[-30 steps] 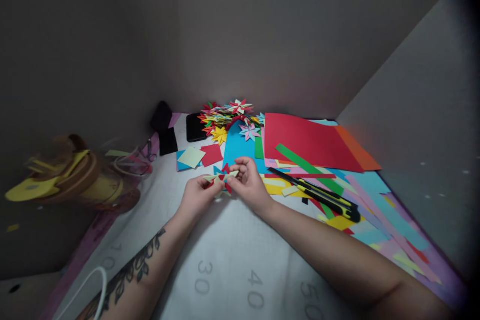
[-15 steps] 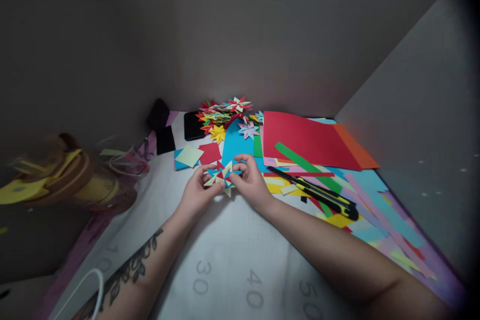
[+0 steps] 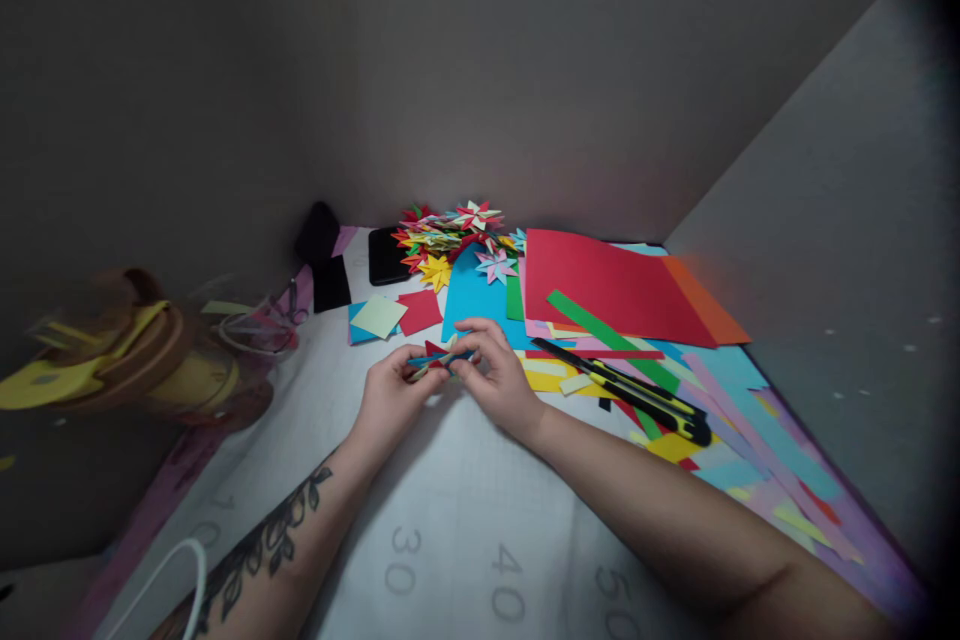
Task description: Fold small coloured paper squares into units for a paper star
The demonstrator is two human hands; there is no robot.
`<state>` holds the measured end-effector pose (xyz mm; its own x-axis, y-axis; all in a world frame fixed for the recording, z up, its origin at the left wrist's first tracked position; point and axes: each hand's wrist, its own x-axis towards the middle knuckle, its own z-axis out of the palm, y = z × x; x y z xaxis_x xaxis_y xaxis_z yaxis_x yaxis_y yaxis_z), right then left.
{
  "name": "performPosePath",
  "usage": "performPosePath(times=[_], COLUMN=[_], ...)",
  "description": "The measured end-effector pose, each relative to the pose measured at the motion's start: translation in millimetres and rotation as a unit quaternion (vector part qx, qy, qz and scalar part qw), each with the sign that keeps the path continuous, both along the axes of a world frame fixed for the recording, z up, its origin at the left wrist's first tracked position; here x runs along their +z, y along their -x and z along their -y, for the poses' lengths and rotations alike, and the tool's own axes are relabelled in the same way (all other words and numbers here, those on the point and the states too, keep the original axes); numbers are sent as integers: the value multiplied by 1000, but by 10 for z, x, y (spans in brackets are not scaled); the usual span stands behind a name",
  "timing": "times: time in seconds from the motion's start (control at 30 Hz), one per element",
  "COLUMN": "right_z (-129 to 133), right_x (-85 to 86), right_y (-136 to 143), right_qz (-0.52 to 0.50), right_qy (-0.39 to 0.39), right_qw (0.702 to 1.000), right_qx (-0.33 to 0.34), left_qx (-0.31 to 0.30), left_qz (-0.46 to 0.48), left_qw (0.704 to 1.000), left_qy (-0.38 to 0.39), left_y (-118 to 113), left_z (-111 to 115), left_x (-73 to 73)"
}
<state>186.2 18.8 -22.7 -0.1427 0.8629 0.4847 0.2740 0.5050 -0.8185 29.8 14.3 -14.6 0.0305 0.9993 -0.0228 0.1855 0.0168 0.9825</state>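
Observation:
Between my two hands is a folded paper star in red, blue and pale green, tipped nearly edge-on so its points look thin. My left hand pinches its left side with thumb and fingers. On the other side my right hand grips it, the fingers curled over the far edge and hiding part of it. Just beyond the hands lie a pale green paper square on blue paper and a red paper square. A blue sheet is behind my right hand.
Finished paper stars are heaped at the back wall beside a black phone. Right of them are a red sheet, coloured strips and a utility knife. Far left stands a blurred brown-and-yellow container; a white cable crosses my left forearm.
The star has turned from facing me to nearly edge-on, and its lower points no longer show. Both hands have drawn slightly closer around it.

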Motion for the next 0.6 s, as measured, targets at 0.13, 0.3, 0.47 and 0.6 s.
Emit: performPosePath(times=[0.13,0.3,0.47,0.6], right_z=[0,5,29,31], right_x=[-22,-28,28,43], right_y=[1,-3,-1,6], right_qz=[6,13,34,37], right_qy=[-7,-22,-23,-18], right_qw=[1000,1000,999,999], right_qx=[18,7,-9,-15], left_qx=[0,0,10,9], left_qz=[-10,-12,-74,-122], left_qw=[1000,1000,995,986], left_qy=[-12,-16,-73,-117], left_y=[-5,-8,-4,1], left_z=[7,15,40,71], left_x=[0,-7,9,28])
